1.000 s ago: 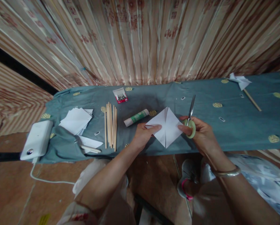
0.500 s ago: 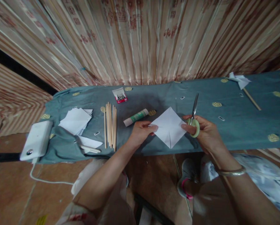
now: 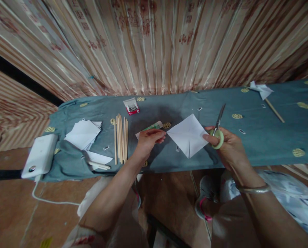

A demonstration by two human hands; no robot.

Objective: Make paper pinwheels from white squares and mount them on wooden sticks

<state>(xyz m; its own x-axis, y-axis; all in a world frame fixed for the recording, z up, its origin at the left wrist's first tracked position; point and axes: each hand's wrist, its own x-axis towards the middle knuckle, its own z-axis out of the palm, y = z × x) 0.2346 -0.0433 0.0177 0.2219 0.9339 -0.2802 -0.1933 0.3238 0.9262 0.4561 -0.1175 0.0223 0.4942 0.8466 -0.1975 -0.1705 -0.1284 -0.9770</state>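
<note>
A white square of paper point(image 3: 188, 136), turned like a diamond, hangs over the cloth, with a slit running in from its near corner. My right hand point(image 3: 224, 141) pinches its right corner between thumb and fingers. That same hand also keeps hold of scissors point(image 3: 218, 129) with pale green handles, blades pointing up and away. Just short of the paper's left corner is my left hand point(image 3: 151, 137), its thumb and fingers pressed together with nothing visible in them. Behind this hand lies a green and white glue stick point(image 3: 156, 125), partly covered by it.
Wooden sticks point(image 3: 121, 137) lie left of my hands, beside a stack of white paper point(image 3: 83, 132). A small red box point(image 3: 132, 106) stands open farther back. A paper pinwheel point(image 3: 264, 92) on a stick lies far right. A white power bank point(image 3: 40, 155) sits at the left edge.
My left hand has let go of the paper's left corner and drawn back leftward, now covering part of the glue stick. My right hand, with paper and scissors, has shifted slightly right.
</note>
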